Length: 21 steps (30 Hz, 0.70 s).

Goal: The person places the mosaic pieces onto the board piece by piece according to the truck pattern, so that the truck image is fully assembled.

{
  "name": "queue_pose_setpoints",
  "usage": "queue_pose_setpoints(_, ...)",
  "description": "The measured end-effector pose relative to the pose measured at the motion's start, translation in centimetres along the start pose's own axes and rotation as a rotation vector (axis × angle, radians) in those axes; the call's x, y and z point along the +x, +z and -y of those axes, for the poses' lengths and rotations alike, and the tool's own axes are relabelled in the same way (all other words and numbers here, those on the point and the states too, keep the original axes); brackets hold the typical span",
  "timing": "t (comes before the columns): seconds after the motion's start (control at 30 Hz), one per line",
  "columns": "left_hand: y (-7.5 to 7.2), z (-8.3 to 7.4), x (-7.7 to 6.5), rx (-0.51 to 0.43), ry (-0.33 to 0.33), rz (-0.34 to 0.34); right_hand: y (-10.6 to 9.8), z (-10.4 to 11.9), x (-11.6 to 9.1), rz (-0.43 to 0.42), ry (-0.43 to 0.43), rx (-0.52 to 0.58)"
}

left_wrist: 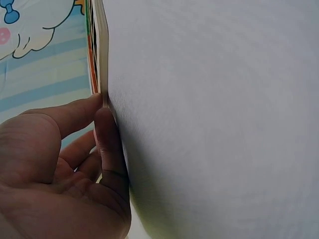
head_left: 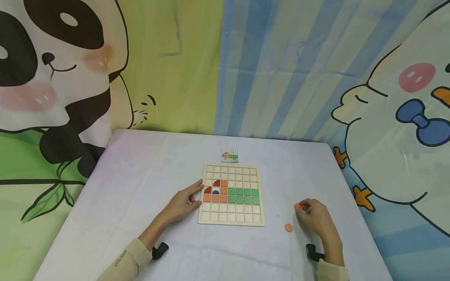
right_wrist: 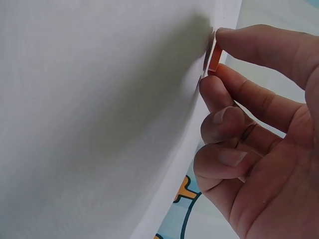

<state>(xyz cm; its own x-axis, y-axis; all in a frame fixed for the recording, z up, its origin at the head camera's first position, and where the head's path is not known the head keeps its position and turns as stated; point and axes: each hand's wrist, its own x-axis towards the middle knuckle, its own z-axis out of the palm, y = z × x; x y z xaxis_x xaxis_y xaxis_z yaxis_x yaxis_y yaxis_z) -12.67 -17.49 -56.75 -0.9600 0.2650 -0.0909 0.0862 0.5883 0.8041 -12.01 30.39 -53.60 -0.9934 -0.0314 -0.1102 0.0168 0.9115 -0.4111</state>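
Note:
A square wooden grid board (head_left: pixel 231 217) lies on the table, with green, orange, red and blue flat pieces set in its cells. My left hand (head_left: pixel 181 205) touches the board's left edge with its thumb and fingertips, the fingers fairly straight. The left wrist view shows the left hand (left_wrist: pixel 65 164) at the board's edge (left_wrist: pixel 103 55). To the right of the board, my right hand (head_left: pixel 316 216) pinches an orange disc (head_left: pixel 297 206) between thumb and fingers, just above the cloth. In the right wrist view the disc (right_wrist: pixel 215 57) appears edge-on in the right hand (right_wrist: pixel 269 114).
Another orange disc (head_left: pixel 289 227) lies on the white cloth (head_left: pixel 225 253), nearer than the right hand's fingers. A small pattern card (head_left: pixel 229 155) with a coloured grid picture sits behind the board. Cartoon-printed curtains (head_left: pixel 267 70) hang behind the table.

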Motion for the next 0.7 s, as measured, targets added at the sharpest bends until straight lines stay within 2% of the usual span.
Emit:
queue_pose_setpoints(0.3,0.0,0.0,0.0,-0.006,-0.001,0.007,0.1,1.8,0.1,-0.01,-0.035,0.022)
queue_pose_setpoints(0.53,0.0,-0.1,0.1,-0.004,-0.005,0.003,0.8,4.4,0.5,0.024,-0.078,0.06)
queue_pose_setpoints(0.7,-0.1,0.0,0.1,0.006,0.004,0.007,1.4,6.0,0.8,0.054,-0.137,0.079)
